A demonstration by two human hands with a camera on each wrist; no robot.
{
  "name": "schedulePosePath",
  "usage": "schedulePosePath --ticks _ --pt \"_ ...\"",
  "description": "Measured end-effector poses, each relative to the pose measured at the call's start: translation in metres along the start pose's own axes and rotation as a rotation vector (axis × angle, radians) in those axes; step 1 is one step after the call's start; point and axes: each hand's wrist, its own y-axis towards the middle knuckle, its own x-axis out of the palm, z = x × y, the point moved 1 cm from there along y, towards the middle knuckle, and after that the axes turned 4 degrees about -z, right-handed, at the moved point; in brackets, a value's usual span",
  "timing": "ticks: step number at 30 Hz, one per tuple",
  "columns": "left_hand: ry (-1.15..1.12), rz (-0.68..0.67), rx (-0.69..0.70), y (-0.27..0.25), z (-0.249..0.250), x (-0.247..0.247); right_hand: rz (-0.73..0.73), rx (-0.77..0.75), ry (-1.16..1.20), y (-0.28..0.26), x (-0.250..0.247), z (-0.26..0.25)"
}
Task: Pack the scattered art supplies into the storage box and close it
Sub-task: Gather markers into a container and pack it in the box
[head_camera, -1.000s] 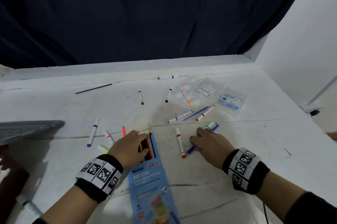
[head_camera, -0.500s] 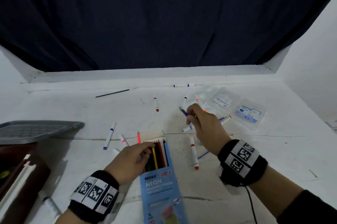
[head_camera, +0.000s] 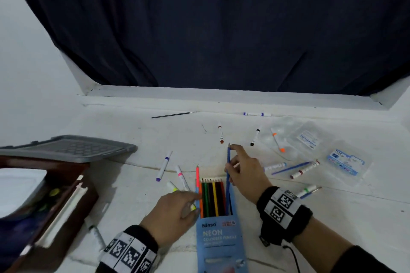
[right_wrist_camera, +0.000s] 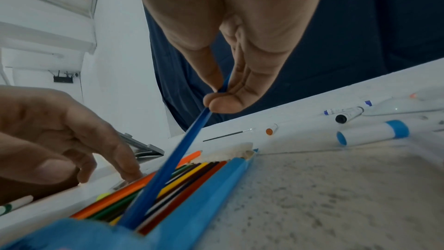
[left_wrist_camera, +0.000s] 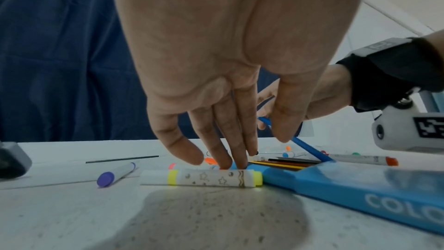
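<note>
Change vs. one second ago: the right hand (head_camera: 244, 175), then flat on the table by a blue pencil right of the carton, had lifted that pencil by the half-second mark. Now the blue pencil (head_camera: 228, 175) stands tilted with its lower end inside the carton's (head_camera: 219, 241) open mouth, tip up. Thumb and fingertips (right_wrist_camera: 223, 104) pinch the shaft above mid-length. The left hand (head_camera: 175, 206) stays at the carton's left edge, fingers straight and spread, tips pressing down near the mouth beside a yellow marker (left_wrist_camera: 201, 177).

Meaning, as judged: one loose pencil is nearly re-sleeved; it needs sliding down level with the row. The carton itself is not yet packed. The storage box (head_camera: 44, 201) sits well left of the carton, its grey lid (head_camera: 66, 149) open. Most of the task remains.

Materials and shapes:
- Carton: thin blue printed card, flat, oblong, top flap open; likely to slide or buckle unless steadied.
- Pencils: slim, stiff, glossy painted shafts, lying side by side in the carton.
- Markers: short white plastic cylinders with coloured caps, scattered beyond, left and right of the carton; they should roll easily.
- Clear plastic packets (head_camera: 346, 161), far right of the carton, glossy and flexible.
- Thin dark brush (head_camera: 173, 114), well beyond the carton.
- Table (head_camera: 332, 228): white, matte, scuffed.
</note>
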Motion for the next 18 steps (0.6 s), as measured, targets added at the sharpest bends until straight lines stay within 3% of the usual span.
schedulePosePath --ticks 8,18 --pt "0.288 -0.039 -0.05 0.012 0.012 -0.001 -0.139 0.037 -0.206 0.022 0.008 -0.002" --pt "0.29 -0.057 -0.049 0.01 0.01 -0.011 -0.333 0.014 -0.748 -0.006 0.02 0.0"
